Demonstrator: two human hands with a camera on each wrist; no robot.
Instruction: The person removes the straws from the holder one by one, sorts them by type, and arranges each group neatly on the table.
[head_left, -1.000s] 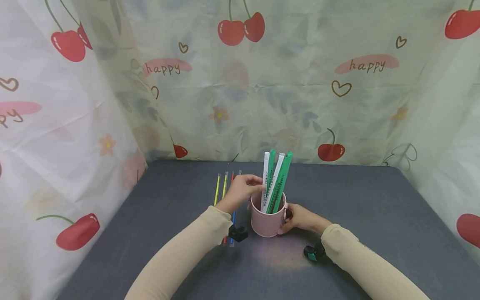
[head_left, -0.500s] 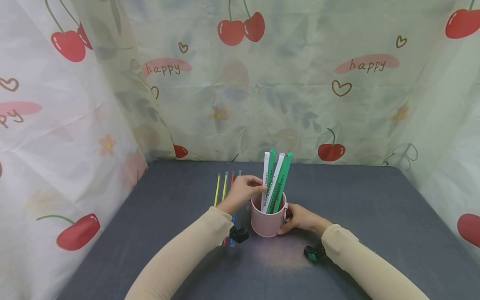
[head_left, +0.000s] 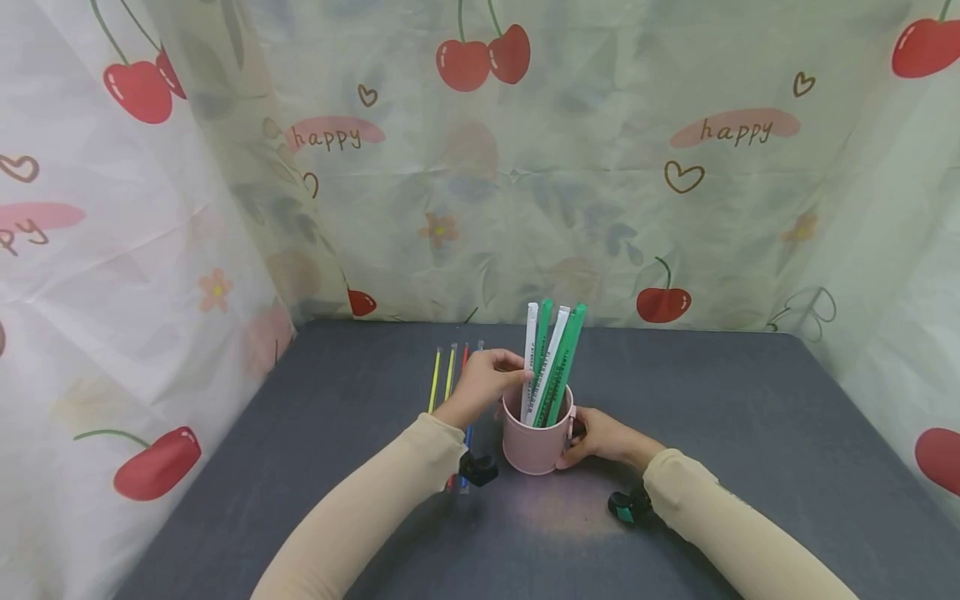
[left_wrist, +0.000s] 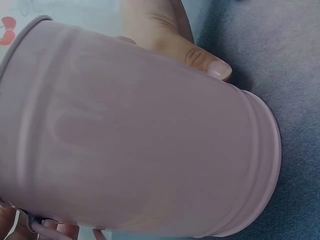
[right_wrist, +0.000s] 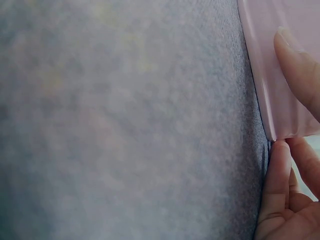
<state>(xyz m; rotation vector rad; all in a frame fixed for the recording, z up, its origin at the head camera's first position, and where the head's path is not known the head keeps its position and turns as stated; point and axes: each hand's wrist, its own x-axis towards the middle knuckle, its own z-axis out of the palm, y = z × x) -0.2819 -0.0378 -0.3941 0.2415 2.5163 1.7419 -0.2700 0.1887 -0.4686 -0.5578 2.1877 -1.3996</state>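
In the head view a pink bucket [head_left: 531,452] stands upright on the dark table, with white and green paper-wrapped sticks, straw-like and printed, leaning in it. My left hand [head_left: 480,385] reaches over the left rim and pinches the leftmost white wrapped straw [head_left: 531,337] between thumb and fingers. Low on the bucket's right side, my right hand [head_left: 606,437] grips the wall. Its thumb [right_wrist: 299,75] lies against the pink wall in the right wrist view. The left wrist view is mostly bucket wall [left_wrist: 150,135], with left fingertips at the lower left corner.
Several thin coloured straws in clear wrappers, one of them yellow [head_left: 434,382], lie left of the bucket, partly under my left arm. A patterned curtain [head_left: 510,200] encloses the table [head_left: 720,392] at the back and both sides.
The leftmost white wrapped straw's top has shifted very slightly left, with the left hand still on it. The bucket and the right hand look unmoved.
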